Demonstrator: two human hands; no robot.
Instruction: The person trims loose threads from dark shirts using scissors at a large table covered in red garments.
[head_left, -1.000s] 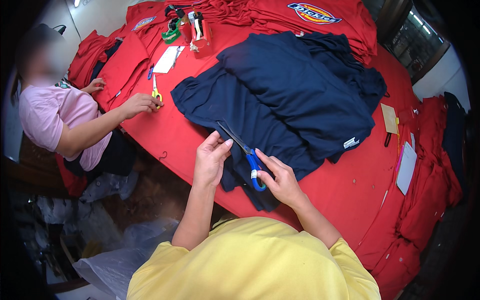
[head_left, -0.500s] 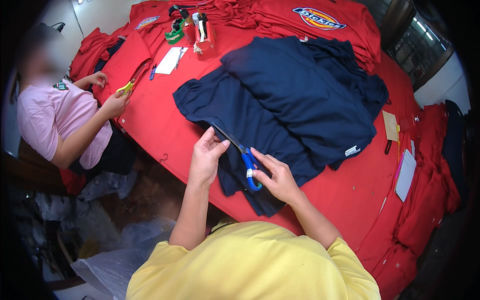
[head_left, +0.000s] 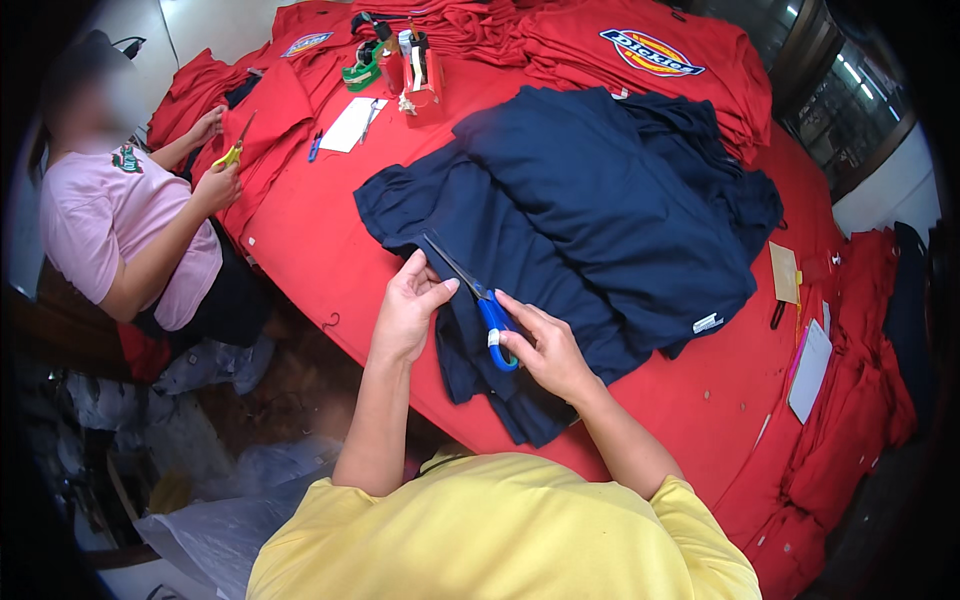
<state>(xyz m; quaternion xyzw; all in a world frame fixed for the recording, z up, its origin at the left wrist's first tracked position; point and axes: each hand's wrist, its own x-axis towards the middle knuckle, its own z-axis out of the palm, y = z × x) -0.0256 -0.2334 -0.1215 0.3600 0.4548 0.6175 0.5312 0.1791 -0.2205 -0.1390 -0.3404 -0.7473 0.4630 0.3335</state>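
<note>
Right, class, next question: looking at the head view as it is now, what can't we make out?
All in the head view:
Blue-handled scissors: finger loops partly hidden by the right hand.
Left hand: whether its fingertips pinch the navy cloth is too small to tell.
White label: print too small to read.
Plastic bag: right side hidden behind the yellow shirt.

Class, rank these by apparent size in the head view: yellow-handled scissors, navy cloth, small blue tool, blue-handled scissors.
1. Navy cloth
2. Blue-handled scissors
3. Yellow-handled scissors (farther away; true size unsure)
4. Small blue tool
</note>
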